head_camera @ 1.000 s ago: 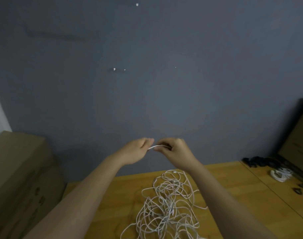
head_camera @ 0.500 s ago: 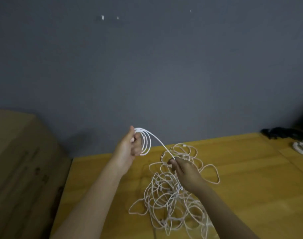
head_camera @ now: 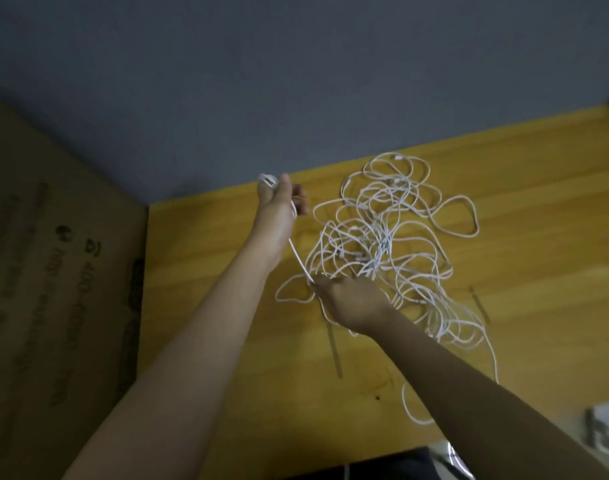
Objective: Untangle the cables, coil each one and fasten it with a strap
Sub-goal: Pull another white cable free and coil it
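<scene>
White cables (head_camera: 382,237) tangled on wooden table (head_camera: 538,209), grey wall (head_camera: 296,81)

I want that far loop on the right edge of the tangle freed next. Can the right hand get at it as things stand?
Probably not at once: the right hand pinches the white cable running to the left hand. The far loop lies uncovered on the table; letting go first should open the way.

A wooden table (head_camera: 538,306) carries a tangle of white cables (head_camera: 389,237) and two thin straps (head_camera: 334,351)
</scene>
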Demonstrator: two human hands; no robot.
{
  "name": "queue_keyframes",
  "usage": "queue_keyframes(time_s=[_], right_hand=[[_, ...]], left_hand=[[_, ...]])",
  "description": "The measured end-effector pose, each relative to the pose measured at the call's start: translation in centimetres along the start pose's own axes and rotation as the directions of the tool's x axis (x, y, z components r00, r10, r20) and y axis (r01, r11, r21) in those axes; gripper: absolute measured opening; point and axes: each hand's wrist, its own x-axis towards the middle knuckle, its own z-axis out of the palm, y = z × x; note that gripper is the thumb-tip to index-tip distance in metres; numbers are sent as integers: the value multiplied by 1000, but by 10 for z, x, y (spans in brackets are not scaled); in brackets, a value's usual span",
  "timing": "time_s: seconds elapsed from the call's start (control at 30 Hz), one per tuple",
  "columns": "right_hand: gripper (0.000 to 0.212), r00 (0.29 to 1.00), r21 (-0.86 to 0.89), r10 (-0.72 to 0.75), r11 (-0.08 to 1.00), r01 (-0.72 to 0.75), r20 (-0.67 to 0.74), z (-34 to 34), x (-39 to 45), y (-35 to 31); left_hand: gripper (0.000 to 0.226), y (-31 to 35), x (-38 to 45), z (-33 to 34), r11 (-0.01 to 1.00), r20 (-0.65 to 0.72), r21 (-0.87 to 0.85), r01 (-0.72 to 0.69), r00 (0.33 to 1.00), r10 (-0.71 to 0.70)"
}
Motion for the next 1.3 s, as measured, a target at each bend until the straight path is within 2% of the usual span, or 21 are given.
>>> queue_keyframes(time_s=[0.07, 0.13, 0.23, 0.3, 0.37, 0.4, 0.5, 0.6, 0.63, 0.7, 0.8, 0.87, 0.97, 1.07, 1.13, 1.17, 1.2, 1.23, 1.27, 1.3], right_hand=[[35, 996, 44, -65, 997, 68, -66, 1, -9, 2], [30, 983, 66, -121, 989, 131, -141, -3, -15, 5], [26, 967, 48, -164, 983, 177, -197, -11, -17, 9], [20, 946, 15, -189, 980, 200, -264, -18, -16, 13], [24, 932, 7, -191, 979, 203, -307, -23, -14, 21], [29, 926, 2, -187, 980, 198, -327, -26, -13, 26], [36, 923, -3, -122, 992, 130, -364, -33, -8, 42], [31, 933, 65, -7, 997, 32, -360, -41, -5, 58], [32, 940, 81, 30, 997, -3, -340, -44, -4, 61], [33, 953, 92, 70, 995, -44, -295, -50, -3, 63], [35, 949, 230, 148, 970, -84, -279, -70, 1, 59], [34, 940, 343, 212, 933, -113, -268, -93, 5, 56], [27, 963, 454, 239, 877, -159, -125, -128, 5, 52], [19, 972, 496, 230, 840, -222, 44, -164, 6, 45], [15, 971, 427, 231, 873, -236, 65, -202, 13, 37], [14, 969, 383, 246, 896, -225, -6, -224, 20, 34], [14, 949, 337, 275, 917, -211, -153, -250, 26, 31], [13, 880, 306, 301, 932, -192, -367, -277, 32, 29], [13, 740, 318, 319, 936, -149, -593, -300, 34, 25], [12, 566, 341, 323, 937, -77, -759, -317, 34, 20]], left_hand=[[9, -22, 0, -5, 980, 67, 195, -42, 997, 29], [8, -40, -1, -11, 908, 155, 410, -83, 988, 20], [20, -60, -9, -17, 686, 291, 705, -180, 955, -48], [29, -71, -14, -23, 575, 327, 797, -187, 933, -150], [43, -80, -20, -25, 522, 337, 836, -171, 910, -243], [46, -83, -23, -25, 530, 351, 831, -167, 897, -268], [38, -80, -34, -22, 650, 426, 745, -151, 858, -289], [51, -68, -37, -21, 685, 517, 702, -196, 801, -301], [54, -65, -36, -22, 728, 531, 666, -162, 788, -311], [43, -57, -31, -24, 859, 538, 512, -5, 781, -317], [40, -29, -21, -20, 940, 479, 328, 93, 841, -250], [41, -4, -13, -15, 973, 417, 217, 73, 895, -160], [40, 45, -3, -7, 995, 317, 94, 12, 948, -42], [39, 103, 0, 8, 996, 332, 39, -77, 941, 60], [38, 145, -4, 19, 989, 350, 5, -150, 926, 139], [38, 165, -7, 23, 983, 337, -19, -184, 924, 179], [38, 186, -9, 25, 973, 311, -54, -222, 923, 228], [39, 206, -11, 26, 959, 281, -86, -269, 917, 282], [39, 224, -12, 25, 943, 256, -109, -316, 907, 333], [39, 240, -12, 23, 927, 244, -117, -358, 894, 376]])
